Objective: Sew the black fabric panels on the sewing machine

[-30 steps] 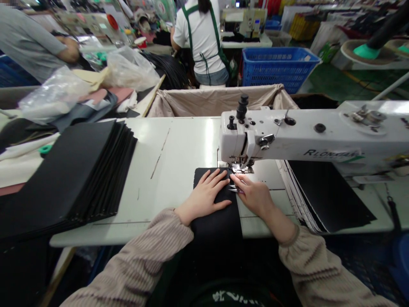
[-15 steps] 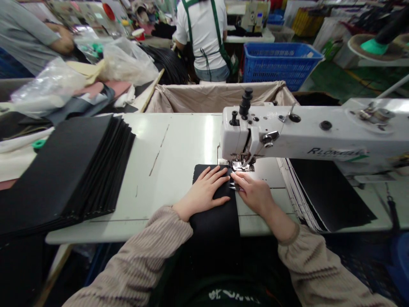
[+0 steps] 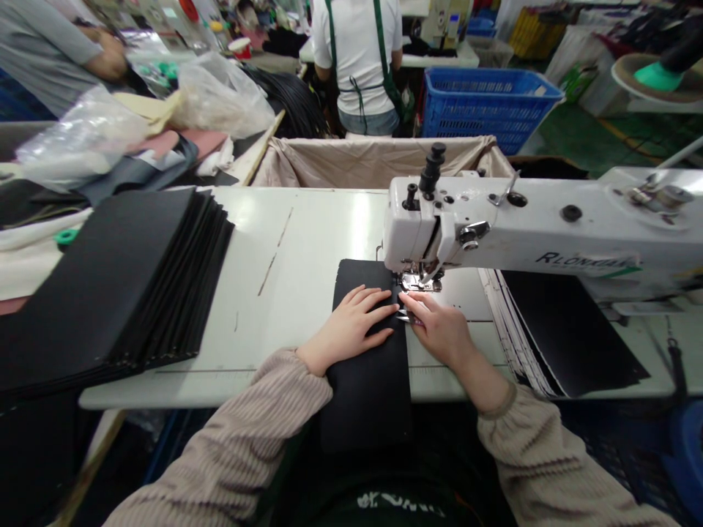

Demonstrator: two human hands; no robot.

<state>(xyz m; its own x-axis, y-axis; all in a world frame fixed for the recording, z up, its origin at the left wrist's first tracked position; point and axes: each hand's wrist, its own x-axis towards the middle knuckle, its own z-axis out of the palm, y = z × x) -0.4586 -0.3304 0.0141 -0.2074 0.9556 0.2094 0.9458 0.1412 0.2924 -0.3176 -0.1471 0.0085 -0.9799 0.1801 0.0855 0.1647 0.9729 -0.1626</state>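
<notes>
A black panel lies under the presser foot of the white sewing machine, its near end hanging over the table's front edge. My left hand rests flat on it, fingers spread. By the panel's right edge, just in front of the presser foot, my right hand is closed around thread snips, their pointed blades sticking out to the left over the panel. The index finger of that hand reaches to the panel's edge. The snips' handles are mostly hidden in the palm.
A tall stack of black panels lies on the left. Further panels with pale edges lie right, beneath the machine arm. Behind the table are a cloth-lined bin, a blue crate and a person in a white shirt.
The black panel has slid away from me under the presser foot, so more of it shows beyond my left hand. Both hands stay near the same place; the view has shifted slightly.
</notes>
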